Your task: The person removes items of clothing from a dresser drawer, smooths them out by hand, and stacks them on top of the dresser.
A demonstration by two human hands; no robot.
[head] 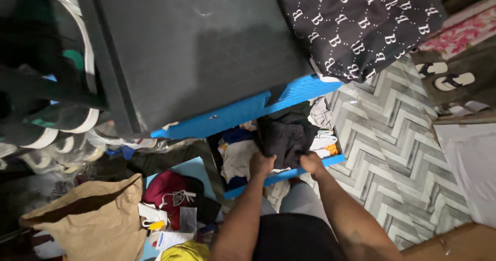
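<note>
There's a black-and-white patterned cloth (356, 26) draped over the corner of my dark cabinet top (191, 44). Pair of sandals (447, 75) sits on the far side of the grey herringbone floor (398, 157). Near me, a brown paper bag (93, 217) slumps beside a maroon cap (170, 191), with striped sneakers (57, 127) stacked behind.

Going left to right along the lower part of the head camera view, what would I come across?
Tan bag → maroon cap → left hand → dark garment gripped by both hands in the blue drawer → right hand → herringbone floor.
</note>
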